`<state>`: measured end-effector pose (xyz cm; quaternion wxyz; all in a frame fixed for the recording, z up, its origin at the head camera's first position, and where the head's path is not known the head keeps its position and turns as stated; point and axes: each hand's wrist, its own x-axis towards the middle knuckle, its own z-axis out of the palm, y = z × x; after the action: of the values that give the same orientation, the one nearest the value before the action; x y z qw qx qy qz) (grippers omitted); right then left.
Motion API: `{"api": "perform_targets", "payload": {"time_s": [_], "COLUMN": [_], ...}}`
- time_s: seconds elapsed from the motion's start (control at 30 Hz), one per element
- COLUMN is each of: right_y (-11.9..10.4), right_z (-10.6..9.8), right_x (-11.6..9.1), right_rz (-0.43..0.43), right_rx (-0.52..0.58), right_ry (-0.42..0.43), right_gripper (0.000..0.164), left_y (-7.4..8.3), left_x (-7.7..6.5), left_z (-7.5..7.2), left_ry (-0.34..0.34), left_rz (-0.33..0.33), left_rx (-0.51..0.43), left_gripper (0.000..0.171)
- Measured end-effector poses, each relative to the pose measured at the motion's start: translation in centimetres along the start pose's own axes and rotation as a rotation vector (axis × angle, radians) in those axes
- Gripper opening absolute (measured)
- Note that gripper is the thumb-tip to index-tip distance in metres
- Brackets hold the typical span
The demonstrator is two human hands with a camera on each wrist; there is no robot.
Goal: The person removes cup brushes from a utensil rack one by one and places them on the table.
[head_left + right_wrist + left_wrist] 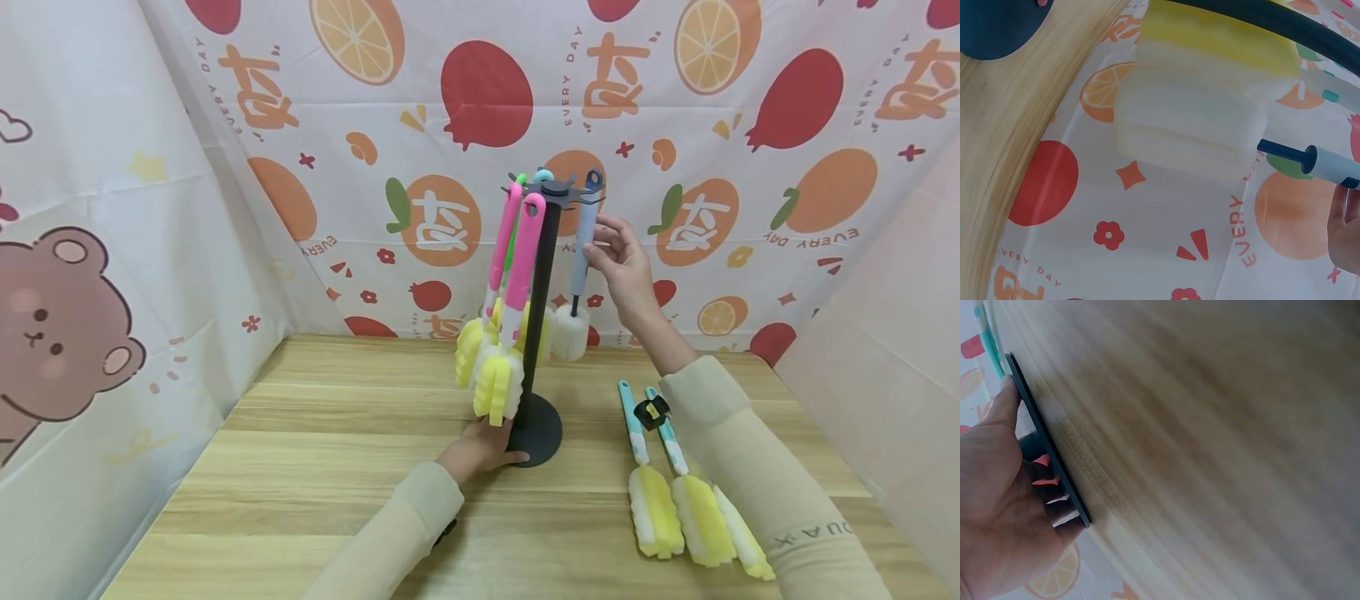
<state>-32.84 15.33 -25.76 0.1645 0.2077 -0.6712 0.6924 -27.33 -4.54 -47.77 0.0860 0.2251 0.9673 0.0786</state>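
Observation:
A black stand (542,317) with a hooked top and round base holds several sponge bottle brushes. Around the bottom of its post, my left hand (480,447) grips the base (1047,434), thumb and fingers at opposite sides. My right hand (624,265) pinches the grey-blue handle of a bottle brush (584,237) at the top right hook; its white sponge (1188,122) hangs below. On the left of the post hang two pink-handled brushes (523,258) with yellow-and-white sponges. Green and light blue handle tops show partly behind them.
Teal-handled sponge brushes (657,508) lie on the wooden table (322,450) at the right, partly beneath the right forearm. A fruit-print cloth (315,167) hangs behind the table, and a bear-print cloth (67,333) hangs at the left.

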Motion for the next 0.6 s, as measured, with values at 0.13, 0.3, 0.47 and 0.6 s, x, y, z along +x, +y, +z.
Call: {"api": "perform_targets", "payload": {"time_s": [0.13,0.3,0.47,0.6], "right_y": [0.1,0.4,0.7,1.1], "right_z": [-0.4,-0.8,-1.2,-1.5], "right_x": [-0.1,-0.2,-0.5,-0.8], "right_rz": [0.013,0.011,0.019,0.034], "right_rx": [0.017,0.016,-0.023,-0.038], "right_ry": [0.024,0.025,0.016,0.005], "right_gripper": [0.037,0.037,0.039,0.041], "left_y": [0.3,0.4,0.5,0.4], "left_x": [-0.3,-0.4,-0.4,-0.4], "left_z": [-0.5,-0.7,-0.6,-0.6], "left_ry": [-0.016,-0.007,0.000,0.008], "left_rz": [-0.009,-0.012,-0.012,-0.008], "left_rx": [-0.008,0.012,0.018,0.009], "left_gripper": [0.085,0.085,0.085,0.086]}}
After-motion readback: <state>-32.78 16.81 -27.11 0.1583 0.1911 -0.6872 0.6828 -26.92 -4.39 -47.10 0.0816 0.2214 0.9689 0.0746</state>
